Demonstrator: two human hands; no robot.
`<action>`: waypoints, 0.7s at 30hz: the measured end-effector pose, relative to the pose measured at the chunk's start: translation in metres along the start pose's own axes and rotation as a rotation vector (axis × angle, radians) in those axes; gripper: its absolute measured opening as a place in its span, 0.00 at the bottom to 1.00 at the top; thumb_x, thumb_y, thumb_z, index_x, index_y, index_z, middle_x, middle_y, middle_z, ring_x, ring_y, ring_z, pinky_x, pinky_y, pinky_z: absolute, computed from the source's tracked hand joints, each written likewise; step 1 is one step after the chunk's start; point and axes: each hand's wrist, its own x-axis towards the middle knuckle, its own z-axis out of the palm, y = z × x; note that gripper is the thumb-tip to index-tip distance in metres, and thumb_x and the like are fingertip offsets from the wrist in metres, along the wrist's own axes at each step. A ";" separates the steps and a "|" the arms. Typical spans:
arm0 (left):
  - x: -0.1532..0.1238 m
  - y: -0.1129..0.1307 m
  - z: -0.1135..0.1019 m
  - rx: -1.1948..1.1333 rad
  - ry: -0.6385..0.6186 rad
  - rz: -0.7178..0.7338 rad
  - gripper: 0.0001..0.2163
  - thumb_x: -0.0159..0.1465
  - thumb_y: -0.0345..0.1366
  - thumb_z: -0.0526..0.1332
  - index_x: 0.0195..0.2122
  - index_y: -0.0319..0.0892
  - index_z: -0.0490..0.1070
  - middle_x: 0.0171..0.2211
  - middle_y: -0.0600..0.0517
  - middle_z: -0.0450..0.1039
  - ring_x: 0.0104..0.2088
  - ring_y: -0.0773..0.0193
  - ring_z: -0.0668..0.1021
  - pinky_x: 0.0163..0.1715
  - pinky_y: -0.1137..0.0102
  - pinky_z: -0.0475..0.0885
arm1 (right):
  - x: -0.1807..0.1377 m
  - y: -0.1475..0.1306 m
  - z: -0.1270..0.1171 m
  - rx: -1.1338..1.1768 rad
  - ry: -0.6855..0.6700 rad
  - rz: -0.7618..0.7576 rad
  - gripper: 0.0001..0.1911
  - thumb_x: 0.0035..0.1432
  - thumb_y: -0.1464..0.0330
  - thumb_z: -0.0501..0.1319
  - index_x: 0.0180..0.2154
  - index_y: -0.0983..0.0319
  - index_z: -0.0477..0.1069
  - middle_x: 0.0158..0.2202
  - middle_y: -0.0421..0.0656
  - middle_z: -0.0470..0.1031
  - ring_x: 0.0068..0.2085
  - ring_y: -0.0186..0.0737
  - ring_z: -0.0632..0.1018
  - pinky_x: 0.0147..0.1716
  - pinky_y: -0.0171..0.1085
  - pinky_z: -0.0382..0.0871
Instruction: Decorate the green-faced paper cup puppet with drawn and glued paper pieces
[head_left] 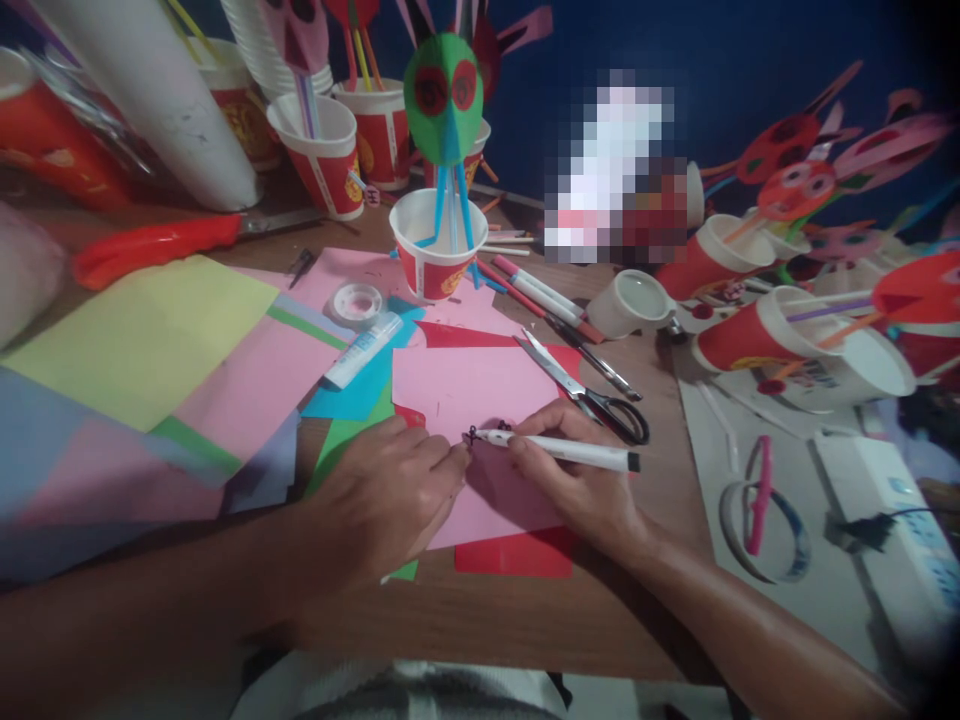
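Observation:
A white marker (581,452) with a black end is pinched in my right hand (592,480). Its tip touches a sheet of pink paper (480,375), beside small black drawn marks (472,434). My left hand (394,490) rests on the left side of this sheet, its fingers curled together and holding it down; the undersides of the fingers are hidden. Red paper (514,558) and green paper (330,455) stick out from beneath. Just beyond my right hand lie scissors (577,385) with black handles.
Colored sheets (150,330) spread over the left side, near a red-handled knife (165,245). A glue tube (364,350) and tape roll (356,304) lie behind my left hand. A paper cup (431,265) holds a green paper mask figure (444,100). More cups (757,335) stand at right.

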 end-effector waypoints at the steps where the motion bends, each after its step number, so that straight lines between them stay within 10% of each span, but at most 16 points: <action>1: 0.000 0.000 0.000 0.001 0.001 -0.002 0.07 0.61 0.29 0.52 0.35 0.39 0.69 0.24 0.51 0.69 0.27 0.62 0.71 0.30 0.65 0.63 | -0.001 0.001 -0.001 0.019 0.018 0.002 0.05 0.53 0.67 0.60 0.28 0.61 0.66 0.24 0.39 0.73 0.22 0.31 0.72 0.21 0.31 0.66; 21: -0.001 -0.001 0.000 0.007 -0.024 0.012 0.09 0.62 0.30 0.51 0.40 0.40 0.68 0.26 0.52 0.68 0.29 0.61 0.70 0.30 0.64 0.60 | -0.005 0.004 -0.007 0.055 -0.046 0.003 0.03 0.55 0.68 0.58 0.31 0.61 0.65 0.22 0.37 0.71 0.22 0.31 0.72 0.22 0.30 0.66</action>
